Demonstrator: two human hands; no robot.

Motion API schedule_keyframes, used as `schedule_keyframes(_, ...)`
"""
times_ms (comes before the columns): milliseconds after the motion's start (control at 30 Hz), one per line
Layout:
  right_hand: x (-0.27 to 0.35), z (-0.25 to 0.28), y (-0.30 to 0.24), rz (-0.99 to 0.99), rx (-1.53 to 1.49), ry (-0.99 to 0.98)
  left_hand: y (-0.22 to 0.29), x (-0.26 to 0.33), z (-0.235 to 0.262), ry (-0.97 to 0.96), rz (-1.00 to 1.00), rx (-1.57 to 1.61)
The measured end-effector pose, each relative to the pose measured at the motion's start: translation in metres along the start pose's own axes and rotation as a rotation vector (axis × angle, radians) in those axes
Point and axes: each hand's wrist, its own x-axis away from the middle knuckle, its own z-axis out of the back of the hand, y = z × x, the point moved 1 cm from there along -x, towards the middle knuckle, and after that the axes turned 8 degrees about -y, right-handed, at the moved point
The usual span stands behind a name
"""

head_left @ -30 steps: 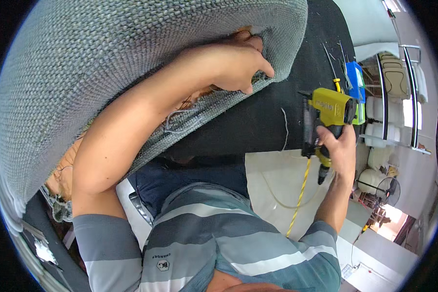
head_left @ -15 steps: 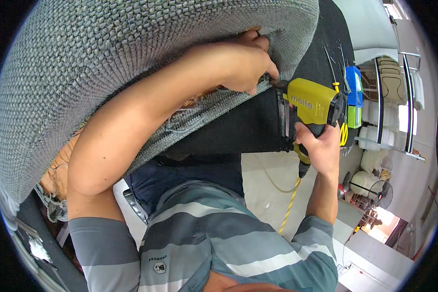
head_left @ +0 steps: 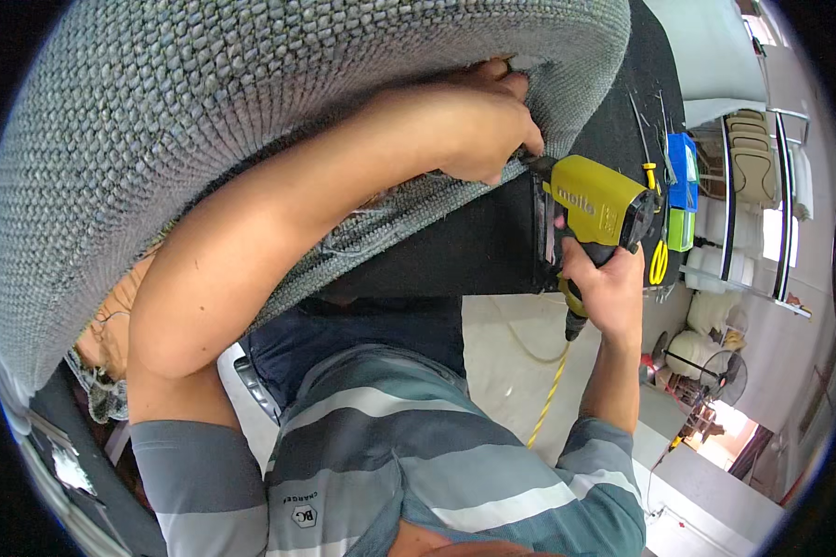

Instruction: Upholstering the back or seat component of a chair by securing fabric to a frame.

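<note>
Head view: your left hand (head_left: pixel 478 125) pinches the grey woven fabric (head_left: pixel 204 121) taut; your right hand (head_left: pixel 608 283) grips the yellow staple gun (head_left: pixel 596 200), nose at the edge. Stapling seems underway; next, keep tension.

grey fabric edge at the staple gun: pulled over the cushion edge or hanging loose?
Pulled over. The left hand pins the grey woven fabric down over the rim, and the yellow staple gun in the right hand has its nose at that spot.
</note>
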Motion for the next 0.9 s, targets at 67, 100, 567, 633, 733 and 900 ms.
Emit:
schedule_keyframes(67,-0.001,-0.001,-0.002,0.002,0.021,-0.006,-0.002,0.001,0.001,-0.010,-0.009,-0.010)
schedule_keyframes(100,-0.001,-0.001,-0.003,0.008,0.042,-0.013,-0.002,0.001,0.001,-0.019,-0.018,-0.022)
schedule_keyframes(567,0.006,-0.009,-0.008,-0.004,-0.025,-0.037,-0.001,0.002,0.000,-0.010,-0.007,-0.039)
schedule_keyframes(633,0.005,-0.012,-0.009,0.038,0.008,-0.021,-0.001,0.002,0.001,-0.031,-0.001,-0.045)
schedule_keyframes(733,0.005,-0.013,-0.008,0.033,-0.002,-0.020,-0.002,0.004,0.003,-0.029,0.000,-0.053)
schedule_keyframes(900,0.006,-0.010,-0.002,0.032,-0.034,-0.055,-0.004,0.002,0.000,-0.065,-0.020,-0.071)
